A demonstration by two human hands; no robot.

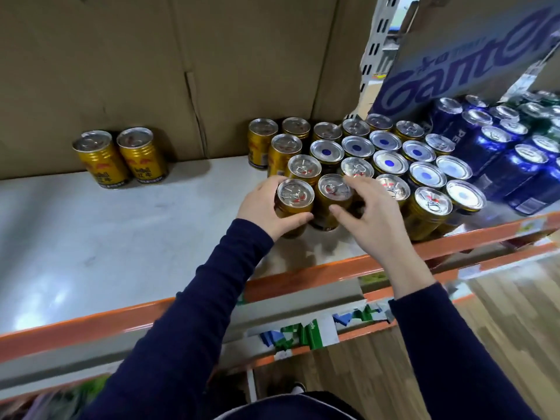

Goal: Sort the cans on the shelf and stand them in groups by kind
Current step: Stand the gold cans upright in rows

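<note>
1. Two gold cans (121, 156) stand side by side on the left of the shelf (91, 237), against the cardboard wall (151, 56). I think this is the start of a gold group.
2. Most of the job looks still to do. The big bunch in the middle is mixed: gold cans and blue-dot cans (391, 163) stand packed together and touching.
3. The left hand (266, 204) holds the front gold can (295, 195) at the left corner of the bunch. Its fingers are clamped round the can's side.
4. The right hand (372, 213) is at the next gold can (335, 187). Its fingers are apart, with the thumb at the front of the can and the tips at the rim. I cannot tell if it is squeezing yet.
5. Dark blue cans (500, 165) stand together on the right, under a blue box (469, 56). That group looks sorted, but more cans behind it are too blurry to tell.
6. The cans stand so close that pulling one out could bump the ones beside it. The front row is near the orange edge (303, 277), so a knocked can could fall off.
7. There is lots of bare shelf between the bunch and the two gold cans.
</note>
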